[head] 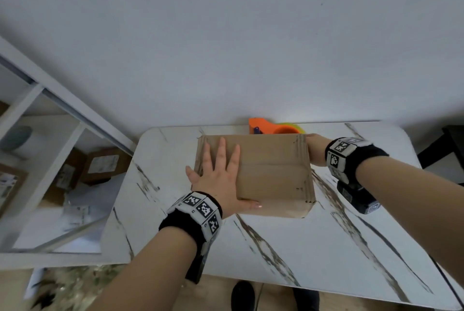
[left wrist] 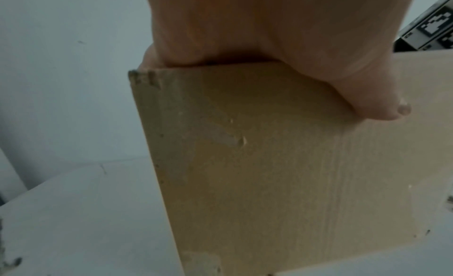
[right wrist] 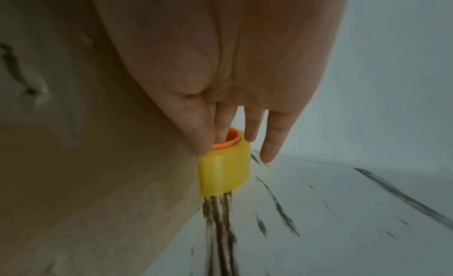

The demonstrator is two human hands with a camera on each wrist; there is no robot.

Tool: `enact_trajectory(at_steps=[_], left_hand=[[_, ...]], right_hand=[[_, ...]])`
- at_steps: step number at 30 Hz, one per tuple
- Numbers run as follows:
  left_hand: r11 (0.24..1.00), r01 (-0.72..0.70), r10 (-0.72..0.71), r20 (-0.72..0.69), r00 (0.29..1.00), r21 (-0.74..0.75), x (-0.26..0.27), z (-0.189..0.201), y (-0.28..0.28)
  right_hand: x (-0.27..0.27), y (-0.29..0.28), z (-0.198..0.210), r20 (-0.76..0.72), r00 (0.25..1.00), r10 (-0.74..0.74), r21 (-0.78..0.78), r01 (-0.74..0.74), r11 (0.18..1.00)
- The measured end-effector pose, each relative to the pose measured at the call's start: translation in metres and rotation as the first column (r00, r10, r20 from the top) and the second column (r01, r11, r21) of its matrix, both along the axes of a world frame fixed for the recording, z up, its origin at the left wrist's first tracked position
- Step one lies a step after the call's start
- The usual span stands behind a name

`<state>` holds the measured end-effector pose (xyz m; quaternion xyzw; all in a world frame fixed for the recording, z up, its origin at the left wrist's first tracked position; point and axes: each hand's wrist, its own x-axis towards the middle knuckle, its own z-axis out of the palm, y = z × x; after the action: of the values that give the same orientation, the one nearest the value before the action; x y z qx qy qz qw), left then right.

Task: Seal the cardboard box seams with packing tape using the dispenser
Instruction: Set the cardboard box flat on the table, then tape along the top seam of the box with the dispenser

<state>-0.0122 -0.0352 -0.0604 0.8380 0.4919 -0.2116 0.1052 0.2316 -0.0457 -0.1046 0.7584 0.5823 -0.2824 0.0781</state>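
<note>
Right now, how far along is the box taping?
Done: flaps closed, cardboard box on the table. In hand: left hand flat on top, right hand at its right side. Left: dispenser sits unheld behind; no tape visible on seams.

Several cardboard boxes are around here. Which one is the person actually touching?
The plain brown box on the marble table, held between both hands. The others, with white labels, sit untouched on the shelf at left.

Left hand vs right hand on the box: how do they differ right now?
The left hand lies flat on top of the cardboard box, fingers spread, thumb on the near face. The right hand is at the box's far right side, fingers straight, reaching toward the tape dispenser behind it. Both are open, with no grip.
</note>
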Motion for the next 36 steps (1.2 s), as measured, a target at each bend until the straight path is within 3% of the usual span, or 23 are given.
enact_trajectory(at_steps=[12, 16, 20, 25, 29, 31, 33, 36], left_hand=[[1.0, 0.013, -0.013, -0.001, 1.0, 0.018, -0.001, 0.0, -0.001], [1.0, 0.017, -0.017, 0.001, 1.0, 0.023, -0.006, 0.001, -0.001], [1.0, -0.025, 0.025, 0.005, 1.0, 0.0, -0.018, 0.005, 0.001], [0.998, -0.055, 0.055, -0.015, 0.998, 0.015, -0.023, 0.007, -0.006], [0.995, -0.087, 0.088, -0.023, 0.996, 0.058, -0.016, 0.007, -0.006], [0.994, -0.095, 0.096, -0.026, 0.995, 0.055, -0.011, 0.008, -0.005], [0.995, -0.081, 0.083, -0.032, 0.996, 0.057, -0.008, 0.008, -0.003], [0.996, -0.069, 0.07, -0.018, 0.997, 0.06, -0.01, 0.005, 0.0]], right_hand=[[-0.001, -0.021, -0.006, 0.152, 0.987, -0.055, 0.098, 0.04, 0.994], [-0.009, -0.02, -0.01, 0.138, 0.976, -0.171, 0.174, 0.147, 0.974], [-0.014, -0.024, -0.014, 0.201, 0.964, -0.172, 0.072, 0.161, 0.984], [-0.017, -0.031, -0.024, 0.344, 0.923, -0.172, 0.078, 0.155, 0.985], [-0.014, -0.037, -0.021, 0.268, 0.917, -0.294, -0.051, 0.318, 0.947], [-0.013, -0.039, -0.017, 0.137, 0.871, -0.473, 0.003, 0.477, 0.879], [-0.009, -0.041, -0.029, -0.008, 0.858, -0.514, 0.031, 0.514, 0.857], [-0.012, -0.049, -0.034, 0.015, 0.832, -0.554, 0.058, 0.552, 0.832]])
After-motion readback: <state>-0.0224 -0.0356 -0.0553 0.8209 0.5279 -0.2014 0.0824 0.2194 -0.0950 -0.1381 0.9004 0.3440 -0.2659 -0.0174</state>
